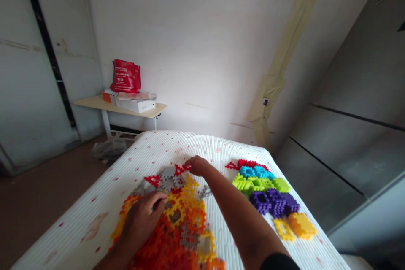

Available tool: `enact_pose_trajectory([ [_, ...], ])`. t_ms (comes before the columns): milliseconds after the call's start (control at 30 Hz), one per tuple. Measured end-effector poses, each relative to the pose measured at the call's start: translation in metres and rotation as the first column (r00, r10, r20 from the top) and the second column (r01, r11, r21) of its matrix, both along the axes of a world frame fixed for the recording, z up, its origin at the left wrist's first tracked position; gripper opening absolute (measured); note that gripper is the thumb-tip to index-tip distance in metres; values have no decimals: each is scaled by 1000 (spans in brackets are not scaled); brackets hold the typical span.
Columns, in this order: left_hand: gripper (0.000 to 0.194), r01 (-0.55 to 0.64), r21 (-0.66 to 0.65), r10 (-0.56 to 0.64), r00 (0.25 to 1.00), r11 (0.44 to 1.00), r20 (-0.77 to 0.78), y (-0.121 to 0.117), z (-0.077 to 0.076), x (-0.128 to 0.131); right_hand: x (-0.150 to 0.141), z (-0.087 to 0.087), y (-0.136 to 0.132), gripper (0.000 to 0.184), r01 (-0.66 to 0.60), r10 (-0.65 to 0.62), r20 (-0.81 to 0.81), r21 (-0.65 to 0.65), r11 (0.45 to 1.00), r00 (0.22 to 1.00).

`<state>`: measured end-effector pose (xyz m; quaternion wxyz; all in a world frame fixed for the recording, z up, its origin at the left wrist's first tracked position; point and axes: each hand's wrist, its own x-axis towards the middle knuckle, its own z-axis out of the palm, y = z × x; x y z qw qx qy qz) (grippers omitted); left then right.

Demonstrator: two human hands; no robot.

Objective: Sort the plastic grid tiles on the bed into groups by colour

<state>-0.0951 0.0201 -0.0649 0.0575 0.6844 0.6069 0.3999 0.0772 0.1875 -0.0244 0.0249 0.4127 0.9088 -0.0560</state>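
A heap of flat interlocking plastic tiles [183,223], orange, yellow, grey and red, lies on a white ribbed table [152,147]. My left hand [144,217] rests on the heap with its fingers curled over grey and yellow tiles. My right hand [198,165] reaches to the far edge of the heap, fingers closed on a red tile [182,168]. To the right, tiles lie sorted by colour: red [248,163], blue [256,172], green [259,183], purple [275,202] and orange-yellow [295,225].
A small side table [95,103] against the far wall carries a red bag [125,76] and white boxes [136,104]. A grey cabinet [357,105] stands close on the right. Brown floor [47,185] lies to the left.
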Motion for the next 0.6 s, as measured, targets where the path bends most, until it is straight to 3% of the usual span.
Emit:
enact_pose_trajectory([
  [133,20,-1,8,1,1000,1000,-1,1,-2,-1,12,17,4,22,60,-57,27,-104,993,998],
  [267,20,1,6,-1,1000,1000,4,1,-2,-1,27,28,5,23,128,-120,53,-181,975,991],
  [433,19,-4,19,3,1000,1000,28,1,0,-2,35,23,-6,38,283,-280,66,-48,958,958],
  [600,20,-1,23,0,999,1000,38,2,0,-1,39,21,-10,33,450,-451,50,29,892,891],
])
